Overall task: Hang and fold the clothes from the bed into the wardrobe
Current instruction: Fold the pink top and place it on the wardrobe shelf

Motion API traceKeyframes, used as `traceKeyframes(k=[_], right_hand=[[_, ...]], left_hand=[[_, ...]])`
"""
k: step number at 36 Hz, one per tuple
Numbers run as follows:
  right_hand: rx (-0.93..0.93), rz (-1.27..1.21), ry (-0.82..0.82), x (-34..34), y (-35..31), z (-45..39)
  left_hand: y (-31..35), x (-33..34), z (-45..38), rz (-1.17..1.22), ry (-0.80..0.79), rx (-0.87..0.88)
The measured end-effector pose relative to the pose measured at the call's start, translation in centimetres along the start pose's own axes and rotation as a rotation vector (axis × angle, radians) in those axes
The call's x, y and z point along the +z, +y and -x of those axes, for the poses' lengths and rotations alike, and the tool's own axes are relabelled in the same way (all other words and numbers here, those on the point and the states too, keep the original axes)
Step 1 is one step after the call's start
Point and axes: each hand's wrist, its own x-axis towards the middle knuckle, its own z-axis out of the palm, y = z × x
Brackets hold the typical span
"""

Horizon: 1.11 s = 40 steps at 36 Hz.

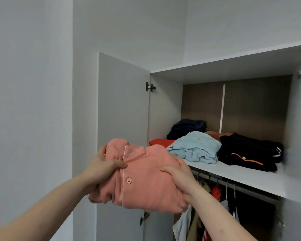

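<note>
Pink folded pyjama top raised before shelf's front-left corner | left hand, right hand clutch opposite ends | advise: slide flat beside light-blue bundle, keeping folds.

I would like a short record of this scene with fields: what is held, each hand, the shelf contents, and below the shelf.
held item: folded pink button-up garment with white piping, in the air in front of the open wardrobe
left hand: grips the garment's left side
right hand: grips its right side
white wardrobe shelf: bears a folded light blue garment, a black garment with orange stripe, a red garment, a dark navy pile
below shelf: hanging clothes on a metal rail
</note>
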Motion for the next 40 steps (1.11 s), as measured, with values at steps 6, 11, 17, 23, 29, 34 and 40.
traceKeyframes(k=[6,11,17,23,29,34,40], right_hand=[[-0.002,0.0,0.126,-3.6,0.0,-3.7],[-0.014,0.042,0.237,-6.6,-0.1,-6.5],[-0.029,0.093,0.378,-9.5,-0.8,-9.0],[-0.046,0.161,0.507,-11.9,-1.3,-11.1],[-0.053,0.206,0.606,-13.7,-1.3,-12.3],[-0.037,0.22,0.647,-15.2,-1.8,-14.1],[-0.036,0.245,0.646,-16.7,-2.8,-18.1]], left_hand=[[0.8,4.6,-6.2,0.011,-0.124,0.02],[1.2,8.9,-11.0,0.028,-0.236,0.075],[1.8,13.5,-16.2,0.058,-0.369,0.117],[2.4,17.6,-20.1,0.096,-0.488,0.142],[2.8,21.2,-23.3,0.098,-0.584,0.179],[3.4,23.8,-25.7,0.097,-0.621,0.173],[4.6,26.0,-29.4,0.1,-0.61,0.169]])
